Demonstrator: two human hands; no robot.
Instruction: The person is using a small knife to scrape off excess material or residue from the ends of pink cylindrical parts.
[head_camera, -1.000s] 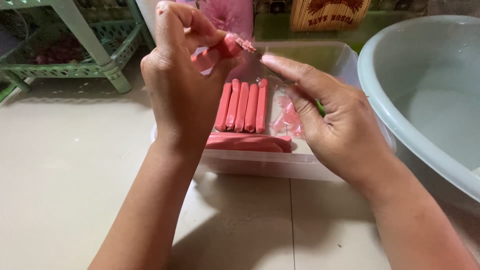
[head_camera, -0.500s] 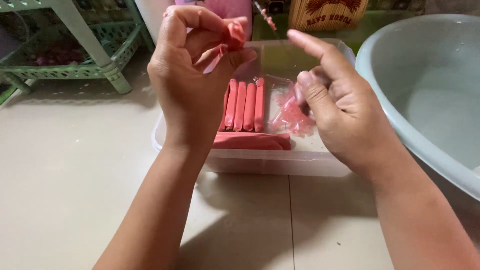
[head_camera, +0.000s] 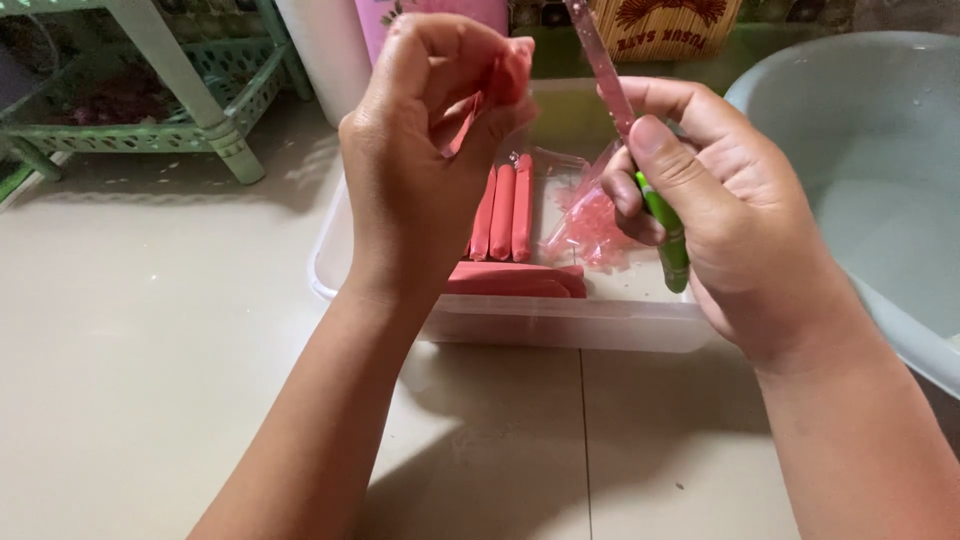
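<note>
The left hand (head_camera: 425, 150) is raised over the near-left part of a clear plastic tub (head_camera: 560, 325), its fingers curled together and pinched on a small pink plastic-wrapped piece (head_camera: 505, 75); the palm faces away, so how much of the piece lies inside the grip cannot be made out. The right hand (head_camera: 715, 215) hangs over the tub's right side, fingers closed around a knife with a green handle (head_camera: 668, 235); only a short stretch of handle shows below the thumb, and the narrow blade (head_camera: 600, 60) runs up out of the top edge of the view, its tip cut off. In the tub, three pink wrapped sticks (head_camera: 505, 210) lie side by side, their left neighbours, if any, hidden behind the left wrist, and two more sticks (head_camera: 520, 280) lie crosswise along the near wall. A crumpled clear wrapper with pink flecks (head_camera: 585, 215) sits just beside the right fingers. The tub rests on a pale tiled floor (head_camera: 150, 380). A grey-blue basin (head_camera: 870, 170) is cut off at the right edge, a green plastic rack (head_camera: 170, 90) at the upper left.
</note>
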